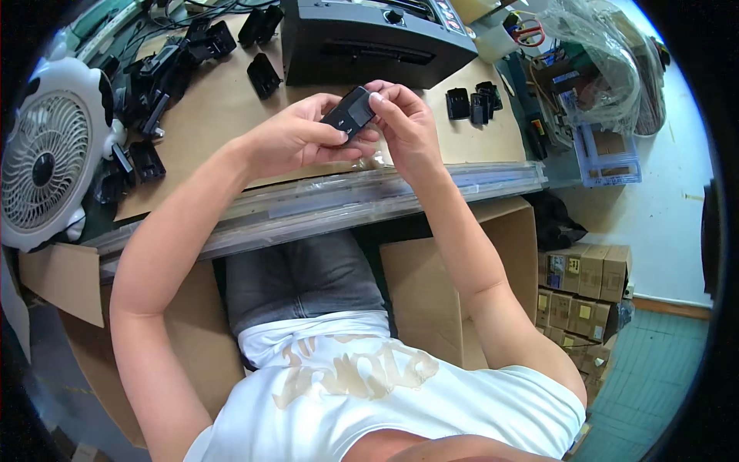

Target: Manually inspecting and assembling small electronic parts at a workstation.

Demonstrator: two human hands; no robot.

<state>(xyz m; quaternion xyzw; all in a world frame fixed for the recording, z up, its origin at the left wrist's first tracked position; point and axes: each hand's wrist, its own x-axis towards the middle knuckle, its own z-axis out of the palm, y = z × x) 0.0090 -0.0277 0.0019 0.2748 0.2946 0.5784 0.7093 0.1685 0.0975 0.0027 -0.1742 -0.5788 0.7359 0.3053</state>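
A small black device [351,122] is held up above the near part of the desk [223,115], tilted, its shiny rectangular patch facing up. The left hand [291,132] has its fingers closed around the lower-left end, thumb pressed on the face. The right hand [411,129] is curled at the opposite end, thumb and fingers nearly together in a light pinch on its edge; the contact behind is hidden. The step in hand appears to be handling this piece closely between both hands. The next move seems to call for a firm left grip and precise right fingers at the edge.

From the device, a black machine [369,50] stands at twelve to one o'clock, small black parts [471,105] at three, a black open casing [264,75] at ten, and a white fan [46,154] near nine. A clear plastic strip [331,202] runs along the desk's edge at six.
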